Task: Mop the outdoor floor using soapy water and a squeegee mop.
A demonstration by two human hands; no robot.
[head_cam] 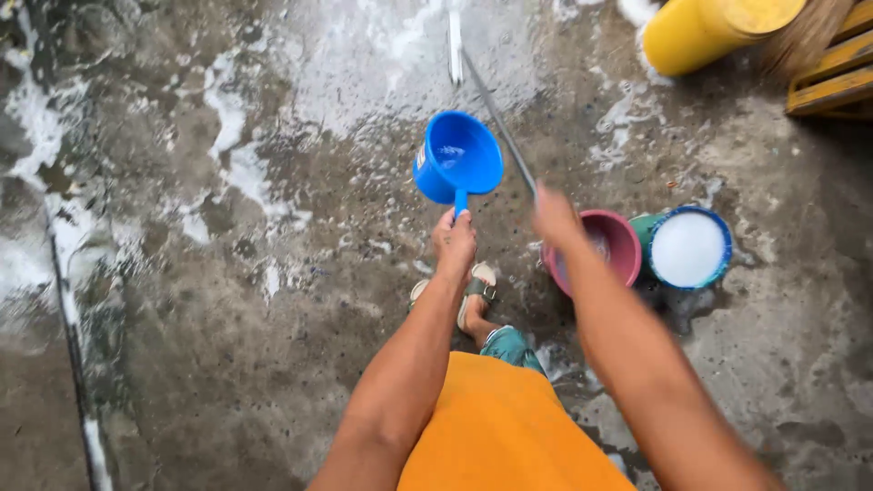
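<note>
My left hand (pixel 454 242) grips the handle of a blue plastic dipper (pixel 457 160), held out over the wet concrete floor with a little water inside. My right hand (pixel 556 217) is closed on a long thin grey handle (pixel 499 120) that runs up and left to a pale brush head (pixel 455 45) resting on the soapy floor. Just right of my right hand sit a pink bucket (pixel 618 244) and a blue-rimmed bucket (pixel 688 247) full of white foam.
Soap suds spread over the wet concrete floor (pixel 227 273) at the top and left. A yellow drum (pixel 705 32) and yellow wooden slats (pixel 837 77) stand at the top right. My sandalled foot (pixel 475 293) is below the dipper. A dark hose or cable (pixel 68 318) runs down the left.
</note>
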